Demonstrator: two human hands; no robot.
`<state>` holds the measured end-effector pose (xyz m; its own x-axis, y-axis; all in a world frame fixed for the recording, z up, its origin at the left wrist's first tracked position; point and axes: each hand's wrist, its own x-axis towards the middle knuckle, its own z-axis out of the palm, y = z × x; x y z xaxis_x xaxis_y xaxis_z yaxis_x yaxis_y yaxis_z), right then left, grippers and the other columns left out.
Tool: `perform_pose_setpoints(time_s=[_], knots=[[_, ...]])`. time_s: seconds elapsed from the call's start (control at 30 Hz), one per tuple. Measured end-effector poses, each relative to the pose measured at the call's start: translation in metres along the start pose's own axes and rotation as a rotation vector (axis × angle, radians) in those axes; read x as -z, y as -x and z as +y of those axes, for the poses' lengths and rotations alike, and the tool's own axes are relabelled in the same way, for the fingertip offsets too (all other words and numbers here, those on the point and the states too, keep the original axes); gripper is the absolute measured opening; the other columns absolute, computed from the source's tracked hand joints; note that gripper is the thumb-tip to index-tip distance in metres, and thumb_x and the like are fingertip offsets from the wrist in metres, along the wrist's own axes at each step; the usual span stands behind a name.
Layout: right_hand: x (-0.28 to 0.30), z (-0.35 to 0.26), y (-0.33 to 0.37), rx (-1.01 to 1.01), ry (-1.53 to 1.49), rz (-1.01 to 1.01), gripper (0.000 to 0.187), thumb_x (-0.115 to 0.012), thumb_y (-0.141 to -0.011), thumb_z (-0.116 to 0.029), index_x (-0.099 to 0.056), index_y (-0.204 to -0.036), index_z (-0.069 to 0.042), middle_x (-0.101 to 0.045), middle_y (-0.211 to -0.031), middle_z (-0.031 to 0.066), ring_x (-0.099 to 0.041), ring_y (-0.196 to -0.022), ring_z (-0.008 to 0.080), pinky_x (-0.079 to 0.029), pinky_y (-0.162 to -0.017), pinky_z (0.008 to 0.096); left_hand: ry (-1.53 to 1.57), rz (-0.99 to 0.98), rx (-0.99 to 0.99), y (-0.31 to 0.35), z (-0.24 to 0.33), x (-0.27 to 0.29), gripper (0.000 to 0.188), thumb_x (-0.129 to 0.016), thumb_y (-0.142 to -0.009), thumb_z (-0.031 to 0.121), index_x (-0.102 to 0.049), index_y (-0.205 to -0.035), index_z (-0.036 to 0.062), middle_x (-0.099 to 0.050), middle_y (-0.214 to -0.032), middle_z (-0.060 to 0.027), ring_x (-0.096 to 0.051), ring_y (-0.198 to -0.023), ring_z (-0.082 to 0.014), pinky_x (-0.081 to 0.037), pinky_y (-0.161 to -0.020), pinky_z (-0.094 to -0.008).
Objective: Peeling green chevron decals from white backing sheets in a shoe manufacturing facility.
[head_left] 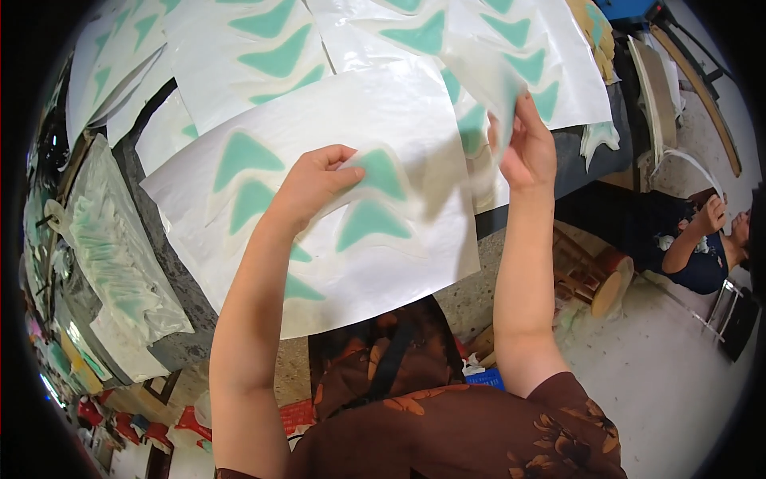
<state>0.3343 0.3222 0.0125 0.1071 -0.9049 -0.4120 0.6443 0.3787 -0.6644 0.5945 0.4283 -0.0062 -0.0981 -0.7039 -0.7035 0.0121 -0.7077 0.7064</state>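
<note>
Hands clamped: left [315, 182] on a teal chevron piece [375, 174] pointing up-left, right [527, 148] on translucent film [487, 76].

Workshop: bench [171, 263] w/ cut-out sheets [263, 48]

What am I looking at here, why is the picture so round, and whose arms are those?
A person wears a wide-angle camera on the head, looking down, so edges bend. Both arms are that person's own. The left hand pinches a green triangular piece on a big white sheet. The right hand lifts a thin clear film. More sheets with green shapes cover the dark table; a plastic bag of such pieces lies at left. Another person sits at right.
</note>
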Motion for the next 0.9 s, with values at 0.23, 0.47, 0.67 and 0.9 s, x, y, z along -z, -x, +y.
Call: perform_pose_setpoints(time_s=[0.23,0.47,0.67,0.9], knots=[[-0.025,0.036,0.039,-0.231,0.799,-0.511,0.020,-0.068,-0.078,-0.008,-0.063,-0.098,-0.007,-0.060,-0.087,-0.0039,-0.054,-0.079,0.0060,-0.046,-0.070,0.0226,0.094,-0.059,-0.058,-0.011,-0.003,0.000,0.018,-0.059,-0.090,0.013,-0.063,-0.105,0.0026,-0.063,-0.098,-0.0029,-0.059,-0.087,-0.0105,-0.047,-0.078,-0.0247],[-0.036,0.048,0.050,0.156,1.217,-0.414,0.012,-0.066,-0.077,-0.011,-0.062,-0.087,-0.004,-0.063,-0.094,0.0061,-0.060,-0.090,0.0196,-0.047,-0.081,0.0308,0.286,-0.120,0.025,0.007,0.009,-0.011,0.021,-0.058,-0.092,0.012,-0.059,-0.111,0.0031,-0.062,-0.101,-0.0022,-0.059,-0.090,-0.0107,-0.048,-0.079,-0.0251],[-0.017,0.051,0.048,0.240,1.095,-0.478,0.011,-0.066,-0.077,-0.011,-0.063,-0.086,-0.005,-0.064,-0.095,0.0052,-0.060,-0.092,0.0195,-0.046,-0.081,0.0298,0.244,-0.144,0.018,0.010,0.011,-0.019,0.023,-0.058,-0.092,0.012,-0.059,-0.114,0.0039,-0.062,-0.102,-0.0006,-0.058,-0.091,-0.0099,-0.047,-0.080,-0.0258],[-0.025,0.034,0.058,-0.068,0.946,-0.481,0.011,-0.065,-0.077,-0.008,-0.064,-0.088,-0.004,-0.065,-0.082,0.0024,-0.058,-0.080,0.0105,-0.046,-0.077,0.0246,0.345,-0.168,0.076,0.018,0.001,-0.009,0.026,-0.055,-0.095,0.017,-0.059,-0.115,0.0021,-0.062,-0.103,-0.0020,-0.058,-0.091,-0.0101,-0.047,-0.081,-0.0258]])
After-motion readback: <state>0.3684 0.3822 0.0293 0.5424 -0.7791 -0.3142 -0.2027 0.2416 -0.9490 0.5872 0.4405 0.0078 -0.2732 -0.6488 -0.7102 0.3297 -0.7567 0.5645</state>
